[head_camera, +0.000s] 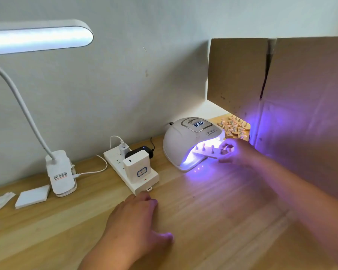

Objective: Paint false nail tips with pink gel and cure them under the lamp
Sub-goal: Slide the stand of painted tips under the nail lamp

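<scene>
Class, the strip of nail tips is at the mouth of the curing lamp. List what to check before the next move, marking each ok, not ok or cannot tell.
1. Curing lamp lit: ok, violet glow in its mouth.
2. Strip gripped: ok, right hand pinches its outer end.
3. Strip fully under the lamp: not ok, outer end sticks out.
4. Display time: cannot tell, digits blurred.
5. Left hand away from the mouth: ok, rests on the table.
6. Gel on the nail tips even: cannot tell, too small.
</scene>
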{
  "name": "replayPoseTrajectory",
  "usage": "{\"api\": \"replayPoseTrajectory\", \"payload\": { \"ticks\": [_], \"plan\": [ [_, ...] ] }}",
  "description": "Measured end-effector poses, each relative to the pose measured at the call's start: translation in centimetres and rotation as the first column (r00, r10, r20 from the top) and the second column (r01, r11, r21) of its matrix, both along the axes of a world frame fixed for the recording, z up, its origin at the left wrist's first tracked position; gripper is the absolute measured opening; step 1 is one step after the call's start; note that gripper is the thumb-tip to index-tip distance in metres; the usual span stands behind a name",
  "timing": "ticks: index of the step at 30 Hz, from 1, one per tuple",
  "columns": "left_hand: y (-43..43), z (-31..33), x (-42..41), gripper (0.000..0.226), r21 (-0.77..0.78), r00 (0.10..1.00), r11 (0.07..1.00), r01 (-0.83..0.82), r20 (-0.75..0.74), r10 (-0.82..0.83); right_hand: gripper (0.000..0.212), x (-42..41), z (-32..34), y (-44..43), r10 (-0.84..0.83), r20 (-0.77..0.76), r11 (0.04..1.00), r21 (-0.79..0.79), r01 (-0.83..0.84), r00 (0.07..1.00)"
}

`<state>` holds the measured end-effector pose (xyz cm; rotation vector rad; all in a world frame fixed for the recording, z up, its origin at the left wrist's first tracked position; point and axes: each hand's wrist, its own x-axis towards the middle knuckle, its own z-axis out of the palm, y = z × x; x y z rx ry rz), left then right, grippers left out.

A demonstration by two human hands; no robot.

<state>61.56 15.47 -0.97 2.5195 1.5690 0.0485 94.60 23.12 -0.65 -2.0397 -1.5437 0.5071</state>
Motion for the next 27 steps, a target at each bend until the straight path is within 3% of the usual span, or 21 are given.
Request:
{"api": "replayPoseTrajectory", "payload": {
  "ticks": [3, 6, 8, 13, 22, 24, 27],
  "plan": [
    [0.5, 0.0, -0.3, 0.085, -0.052, 1.0, 0.998, 0.02, 0.011, -0.02, 0.042, -1.8, -1.3, 2.1, -0.044, -0.019, 0.999, 0.022, 0.044, 0.999],
    [0.7, 0.0, -0.2, 0.082, -0.058, 0.999, 0.998, 0.03, 0.019, -0.029, 0.059, -3.0, -2.6, 3.2, -0.205, -0.197, 0.96, 0.148, 0.236, 0.959],
    [0.6, 0.0, -0.1, 0.08, -0.054, 0.999, 0.998, 0.033, 0.02, -0.031, 0.054, -3.5, -3.2, 3.4, -0.265, -0.286, 0.909, 0.244, 0.338, 0.921],
    [0.7, 0.1, 0.0, 0.081, -0.048, 0.999, 0.998, 0.045, 0.026, -0.044, 0.039, -4.3, -4.0, 3.4, -0.271, -0.314, 0.859, 0.348, 0.376, 0.91],
    [0.4, 0.3, 0.1, 0.079, -0.072, 0.999, 0.997, 0.042, 0.028, -0.04, 0.02, -5.2, -3.7, 3.7, -0.234, -0.341, 0.862, 0.361, 0.357, 0.91],
    [0.5, 0.4, 0.3, 0.079, -0.08, 0.999, 0.996, 0.039, 0.013, -0.038, 0.019, -5.4, -3.7, 2.8, -0.261, -0.381, 0.775, 0.465, 0.428, 0.887],
    [0.4, 0.7, 0.5, 0.076, -0.089, 0.999, 0.996, 0.024, -0.018, -0.026, 0.024, -5.8, -2.1, 0.9, -0.305, -0.446, 0.531, 0.654, 0.539, 0.842]
  ]
}}
